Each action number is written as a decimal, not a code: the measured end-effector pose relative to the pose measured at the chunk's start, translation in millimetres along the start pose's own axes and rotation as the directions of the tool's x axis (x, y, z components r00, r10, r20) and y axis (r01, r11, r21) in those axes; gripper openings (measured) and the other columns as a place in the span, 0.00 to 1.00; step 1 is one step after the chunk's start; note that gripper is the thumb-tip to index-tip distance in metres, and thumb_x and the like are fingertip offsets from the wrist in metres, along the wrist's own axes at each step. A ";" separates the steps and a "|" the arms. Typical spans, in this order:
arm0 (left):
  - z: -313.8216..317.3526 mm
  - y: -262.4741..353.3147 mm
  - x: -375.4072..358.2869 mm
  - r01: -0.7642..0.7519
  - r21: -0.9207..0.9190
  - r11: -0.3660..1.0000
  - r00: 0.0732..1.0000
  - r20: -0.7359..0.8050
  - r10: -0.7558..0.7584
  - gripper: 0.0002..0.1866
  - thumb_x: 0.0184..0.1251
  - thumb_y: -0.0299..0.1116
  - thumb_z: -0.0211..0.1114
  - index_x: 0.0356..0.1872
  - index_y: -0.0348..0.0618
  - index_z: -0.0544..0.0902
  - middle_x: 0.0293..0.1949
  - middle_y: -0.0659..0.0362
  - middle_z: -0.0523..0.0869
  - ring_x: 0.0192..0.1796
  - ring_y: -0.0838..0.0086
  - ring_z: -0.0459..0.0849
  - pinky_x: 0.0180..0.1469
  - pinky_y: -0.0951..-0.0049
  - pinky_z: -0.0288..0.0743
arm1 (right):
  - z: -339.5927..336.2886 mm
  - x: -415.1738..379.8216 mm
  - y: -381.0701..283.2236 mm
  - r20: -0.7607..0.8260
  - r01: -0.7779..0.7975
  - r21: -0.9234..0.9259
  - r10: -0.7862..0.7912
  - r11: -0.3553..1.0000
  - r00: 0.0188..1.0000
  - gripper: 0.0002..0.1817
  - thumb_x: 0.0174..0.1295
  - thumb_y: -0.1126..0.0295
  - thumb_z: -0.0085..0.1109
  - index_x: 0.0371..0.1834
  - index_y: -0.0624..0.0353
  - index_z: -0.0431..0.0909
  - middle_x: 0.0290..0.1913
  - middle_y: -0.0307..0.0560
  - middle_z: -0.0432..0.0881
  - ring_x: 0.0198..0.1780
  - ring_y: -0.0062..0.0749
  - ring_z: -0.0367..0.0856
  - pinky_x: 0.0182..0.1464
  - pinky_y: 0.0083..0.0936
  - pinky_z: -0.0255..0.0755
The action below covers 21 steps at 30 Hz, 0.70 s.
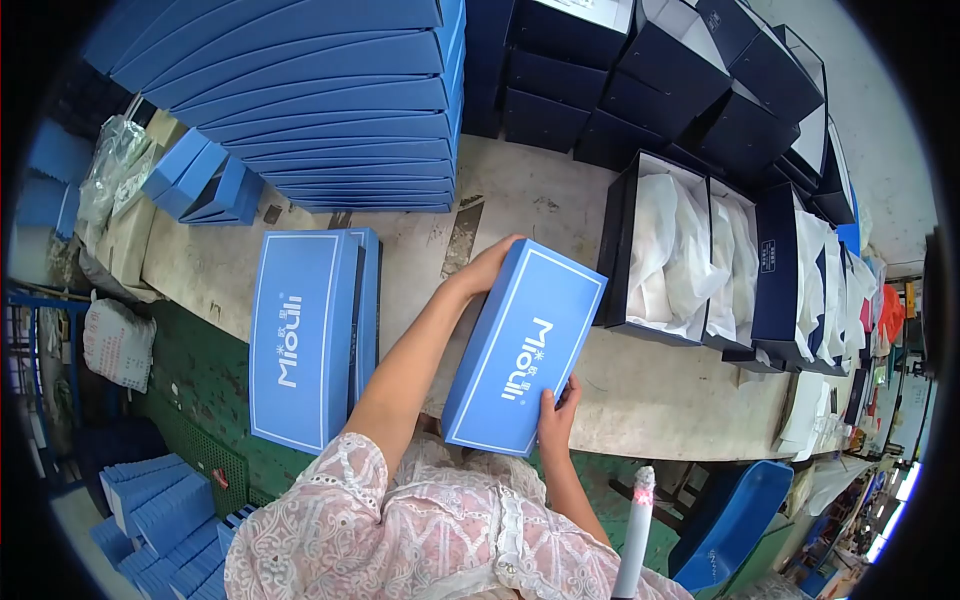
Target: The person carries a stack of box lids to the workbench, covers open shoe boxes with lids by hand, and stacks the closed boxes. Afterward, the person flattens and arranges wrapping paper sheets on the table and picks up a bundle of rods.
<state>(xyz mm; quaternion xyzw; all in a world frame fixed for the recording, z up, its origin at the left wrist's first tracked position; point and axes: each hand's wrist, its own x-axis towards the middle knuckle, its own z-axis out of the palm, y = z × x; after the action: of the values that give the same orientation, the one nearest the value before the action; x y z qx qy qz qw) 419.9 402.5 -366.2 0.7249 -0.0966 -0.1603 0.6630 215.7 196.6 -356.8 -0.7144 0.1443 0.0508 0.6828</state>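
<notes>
light-blue rectangular cardboard lid (525, 347) gripped at opposite ends: left hand (487, 268) fingers curled over far edge, right hand (556, 405) fingers pinching near edge; best kept level above counter (640, 385).

There were two hands (487, 268) on one blue lid (524, 347). One more lid (303, 335) lay beside it. Three open dark boxes (660, 250) with white paper stood near. One stack of flat blue cartons (330, 100) stood behind.

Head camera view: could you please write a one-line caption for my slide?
Both hands, left hand and right hand, hold a light-blue Miouli box lid over a worktable.
</notes>
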 end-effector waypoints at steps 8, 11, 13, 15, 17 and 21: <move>13.2 -4.8 -71.3 0.222 -0.691 0.687 0.948 -0.011 -0.318 0.34 0.63 0.62 0.44 0.54 0.40 0.70 0.49 0.53 0.76 0.54 0.69 0.72 0.59 0.70 0.63 | 6.8 -58.7 3.0 -0.017 0.009 -0.215 -0.013 0.977 1.000 0.35 0.55 0.64 0.58 0.61 0.66 0.51 0.55 0.55 0.62 0.54 0.35 0.63 0.57 0.32 0.57; 32.7 15.9 -104.1 0.139 -0.323 0.936 0.964 -0.171 -0.203 0.36 0.62 0.63 0.46 0.59 0.41 0.64 0.54 0.53 0.72 0.57 0.67 0.69 0.60 0.70 0.60 | -5.0 -72.3 15.6 0.044 -0.038 -0.168 0.046 0.985 0.998 0.38 0.53 0.65 0.60 0.62 0.68 0.50 0.57 0.56 0.61 0.58 0.39 0.61 0.60 0.34 0.55; 28.6 20.2 -115.1 0.173 -0.244 0.954 0.972 -0.114 -0.205 0.37 0.61 0.64 0.45 0.59 0.43 0.62 0.55 0.54 0.68 0.59 0.68 0.65 0.61 0.70 0.58 | -10.9 -48.2 18.7 0.099 0.053 -0.202 -0.033 0.978 0.994 0.39 0.53 0.64 0.60 0.64 0.67 0.48 0.59 0.57 0.60 0.60 0.41 0.59 0.61 0.35 0.53; 28.1 14.6 -118.1 0.199 -0.255 0.946 0.968 -0.099 -0.230 0.36 0.61 0.64 0.45 0.58 0.43 0.63 0.54 0.54 0.69 0.58 0.69 0.66 0.61 0.70 0.58 | -5.5 -1.9 7.9 0.114 0.153 -0.161 -0.136 0.975 0.984 0.37 0.56 0.63 0.56 0.64 0.66 0.49 0.59 0.56 0.60 0.63 0.42 0.58 0.63 0.34 0.51; 30.4 19.1 -117.4 0.191 -0.272 0.943 0.971 -0.086 -0.221 0.36 0.61 0.64 0.44 0.57 0.43 0.63 0.53 0.54 0.70 0.58 0.69 0.66 0.60 0.70 0.59 | 6.5 66.0 -23.1 0.152 0.180 -0.107 -0.162 0.978 0.975 0.27 0.61 0.63 0.48 0.61 0.64 0.57 0.57 0.53 0.65 0.61 0.40 0.61 0.63 0.30 0.52; 29.9 20.3 -127.9 0.131 -0.229 0.965 0.972 -0.163 -0.171 0.35 0.62 0.64 0.42 0.55 0.42 0.65 0.49 0.54 0.72 0.54 0.71 0.69 0.57 0.72 0.61 | 7.8 93.5 -53.2 0.303 0.164 -0.233 -0.088 0.959 0.949 0.19 0.67 0.62 0.37 0.49 0.64 0.70 0.48 0.51 0.74 0.53 0.35 0.69 0.57 0.25 0.59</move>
<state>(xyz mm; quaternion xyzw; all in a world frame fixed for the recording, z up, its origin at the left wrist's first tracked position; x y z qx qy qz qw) 291.7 417.8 -334.8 0.6653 0.0379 -0.1534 0.7297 320.5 192.9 -331.4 -0.7888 -0.0113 0.1290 0.6008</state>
